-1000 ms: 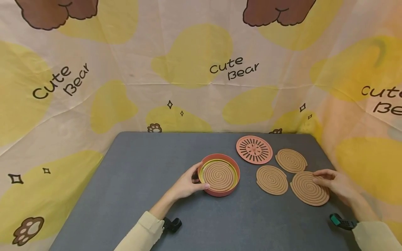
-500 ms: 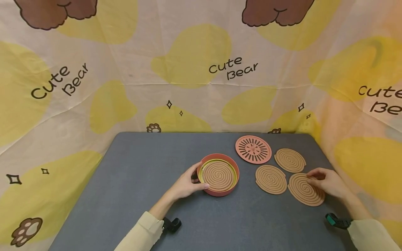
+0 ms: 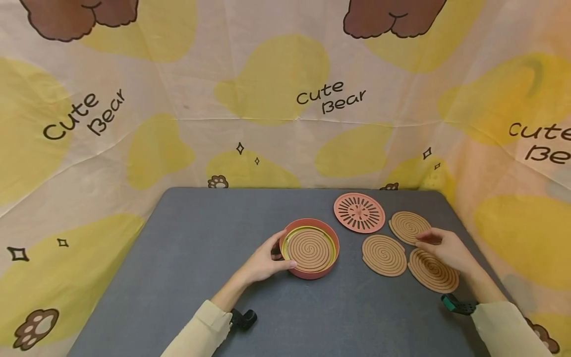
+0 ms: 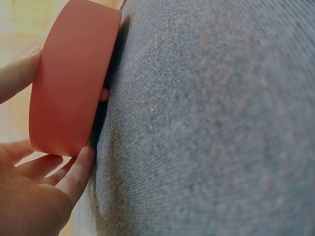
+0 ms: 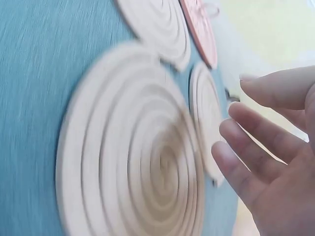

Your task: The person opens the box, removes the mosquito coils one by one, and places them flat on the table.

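Note:
My left hand [image 3: 263, 260] grips the near left side of a round reddish mosquito coil holder [image 3: 314, 276], thumb on one side and fingers on the other. A brown mosquito coil [image 3: 311, 249] lies inside its yellow inner ring. In the left wrist view the holder's smooth wall [image 4: 74, 78] stands between thumb and fingers. My right hand [image 3: 448, 250] hovers, holding nothing, over the nearest loose coil [image 3: 430, 275], its fingertips overlapping the edge of the far coil [image 3: 407, 225]. In the right wrist view the fingers [image 5: 246, 152] are apart from the coils. Another coil [image 3: 384, 255] lies to the left.
A pink slotted lid [image 3: 359, 213] lies flat behind the loose coils. Everything rests on a dark grey-blue table [image 3: 214, 223]. Cloth with bear prints [image 3: 267, 99] hangs round the back and sides, close to the table's right edge.
My right hand has moved left and away from me, off the nearest coil toward the far one. The nearest coil has shifted slightly left. My left hand stays on the holder.

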`<state>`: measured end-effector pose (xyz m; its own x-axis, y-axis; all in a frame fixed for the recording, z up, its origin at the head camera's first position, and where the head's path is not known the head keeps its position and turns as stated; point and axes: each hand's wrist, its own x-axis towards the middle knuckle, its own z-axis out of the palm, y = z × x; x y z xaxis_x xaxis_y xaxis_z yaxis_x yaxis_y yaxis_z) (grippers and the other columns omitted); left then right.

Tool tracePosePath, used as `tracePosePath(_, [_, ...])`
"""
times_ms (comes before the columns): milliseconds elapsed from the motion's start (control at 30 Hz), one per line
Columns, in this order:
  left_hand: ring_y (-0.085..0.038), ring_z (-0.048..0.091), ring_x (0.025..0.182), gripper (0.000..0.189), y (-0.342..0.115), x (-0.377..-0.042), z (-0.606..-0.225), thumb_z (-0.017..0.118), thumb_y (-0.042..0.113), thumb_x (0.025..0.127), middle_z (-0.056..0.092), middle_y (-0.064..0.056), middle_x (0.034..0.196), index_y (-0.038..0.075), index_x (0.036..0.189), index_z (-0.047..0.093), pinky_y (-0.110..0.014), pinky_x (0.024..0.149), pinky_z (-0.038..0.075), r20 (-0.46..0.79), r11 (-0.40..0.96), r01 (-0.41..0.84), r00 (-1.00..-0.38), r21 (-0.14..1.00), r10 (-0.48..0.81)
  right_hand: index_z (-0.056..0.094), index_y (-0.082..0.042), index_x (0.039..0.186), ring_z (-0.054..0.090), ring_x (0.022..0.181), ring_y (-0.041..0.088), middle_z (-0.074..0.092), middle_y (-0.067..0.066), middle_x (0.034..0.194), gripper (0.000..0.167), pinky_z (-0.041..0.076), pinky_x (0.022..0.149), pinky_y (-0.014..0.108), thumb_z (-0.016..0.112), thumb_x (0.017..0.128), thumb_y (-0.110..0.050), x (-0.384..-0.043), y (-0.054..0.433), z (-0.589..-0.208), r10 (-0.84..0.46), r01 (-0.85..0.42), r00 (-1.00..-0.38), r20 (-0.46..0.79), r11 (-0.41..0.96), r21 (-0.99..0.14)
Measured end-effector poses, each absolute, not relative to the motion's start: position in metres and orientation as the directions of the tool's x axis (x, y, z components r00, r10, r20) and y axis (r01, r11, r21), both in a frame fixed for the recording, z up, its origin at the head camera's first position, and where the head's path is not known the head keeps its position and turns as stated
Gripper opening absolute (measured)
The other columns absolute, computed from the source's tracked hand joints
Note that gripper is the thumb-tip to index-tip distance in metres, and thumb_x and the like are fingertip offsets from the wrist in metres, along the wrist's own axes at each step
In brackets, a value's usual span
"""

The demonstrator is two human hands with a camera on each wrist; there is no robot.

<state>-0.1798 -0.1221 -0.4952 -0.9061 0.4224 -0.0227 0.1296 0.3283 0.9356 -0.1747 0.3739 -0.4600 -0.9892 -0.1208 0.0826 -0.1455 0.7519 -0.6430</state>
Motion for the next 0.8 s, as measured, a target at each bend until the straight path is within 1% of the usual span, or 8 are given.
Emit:
tracePosePath(167, [-0.028,0.051,0.132,0.093,-0.122,-0.180,-0.496,0.084,0.031,0.086,0.044,-0.014,0.153,0.015,0.161,0.031,-0.045,0.103,0.050,-0.025,0.346,0.135,-0.907,0.928,0.421,0.071,0.002,0.115,0.066,0.094,0.024,0.070,0.014,0.105,0.027,0.054,0.071,0.026,0.072,0.097,-0.017,-0.185,0.352,-0.457,-0.142,-0.153,-0.987,0.070,0.746,-0.648])
tracePosePath(233, [-0.027,0.051,0.132,0.093,-0.122,-0.181,-0.497,0.084,0.032,0.086,0.045,-0.014,0.152,0.015,0.161,0.031,-0.044,0.103,0.051,-0.025,0.356,0.140,-0.907,0.924,0.420,0.071,0.002,0.115,0.065,0.096,0.028,0.070,0.013,0.105,0.027,0.054,0.073,0.028,0.072,0.097,-0.019,-0.190,0.345,-0.456,-0.152,-0.159,-0.986,0.067,0.741,-0.653])
tracePosePath(300, [-0.027,0.051,0.132,0.093,-0.123,-0.181,-0.498,0.084,0.033,0.086,0.045,-0.014,0.151,0.016,0.161,0.031,-0.044,0.103,0.051,-0.026,0.358,0.139,-0.908,0.923,0.419,0.071,0.002,0.116,0.065,0.097,0.029,0.070,0.013,0.106,0.027,0.055,0.074,0.029,0.071,0.097,-0.018,-0.194,0.338,-0.455,-0.171,-0.177,-0.982,0.075,0.725,-0.666])
tracePosePath(533, [-0.024,0.053,0.130,0.096,-0.123,-0.182,-0.497,0.085,0.037,0.085,0.045,-0.012,0.151,0.017,0.161,0.030,-0.040,0.102,0.051,-0.039,0.379,0.135,-0.907,0.916,0.419,0.071,0.002,0.115,0.066,0.094,0.025,0.071,0.012,0.105,0.025,0.055,0.071,0.025,0.072,0.097,-0.015,-0.207,0.308,-0.450,-0.221,-0.228,-0.970,0.104,0.663,-0.713])
tracePosePath(700, [-0.027,0.053,0.130,0.095,-0.123,-0.182,-0.496,0.084,0.036,0.086,0.045,-0.014,0.151,0.016,0.161,0.030,-0.042,0.101,0.052,-0.035,0.368,0.138,-0.904,0.920,0.427,0.071,0.004,0.114,0.065,0.097,0.028,0.071,0.013,0.106,0.022,0.055,0.076,0.025,0.070,0.098,-0.012,-0.212,0.288,-0.450,-0.266,-0.242,-0.960,0.089,0.622,-0.745])
tracePosePath(800, [-0.028,0.053,0.130,0.094,-0.123,-0.182,-0.496,0.084,0.035,0.086,0.045,-0.015,0.151,0.015,0.161,0.031,-0.044,0.102,0.051,-0.035,0.363,0.134,-0.906,0.922,0.423,0.072,0.002,0.113,0.066,0.097,0.027,0.071,0.013,0.106,0.021,0.054,0.079,0.025,0.070,0.097,-0.011,-0.214,0.278,-0.452,-0.280,-0.251,-0.955,0.093,0.605,-0.756])
